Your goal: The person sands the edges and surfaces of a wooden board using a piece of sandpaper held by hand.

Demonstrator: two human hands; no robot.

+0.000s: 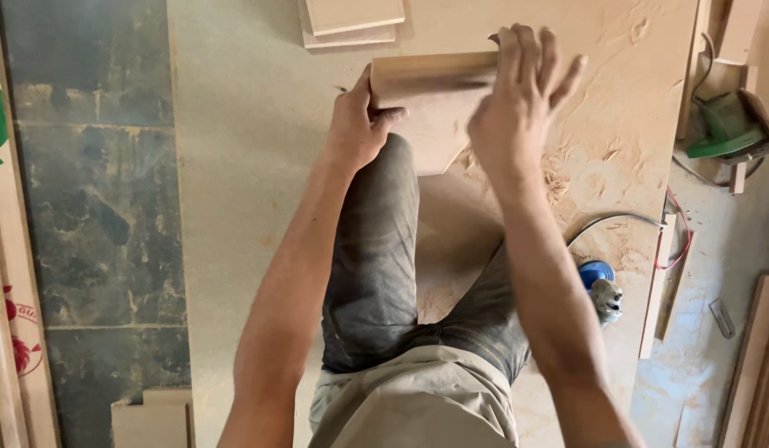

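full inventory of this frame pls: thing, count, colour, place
wood piece: 1, light tan, top centre, propped at the knee, held by both hands
large board: 1, pale beige, dusty, lying flat under the person
sawdust: scattered, tan, on the board's right side
small panels: 2 stacked, beige, top edge
power tool: 1, blue and grey, right of the leg, cable attached
green tool: 1, green, far right; kind cannot be told
wood strips: several, tan, right edge
tiled floor: dark grey, left
trousers: dark grey, centre
left hand: grips the piece's left end
right hand: fingers spread, on the piece's right end
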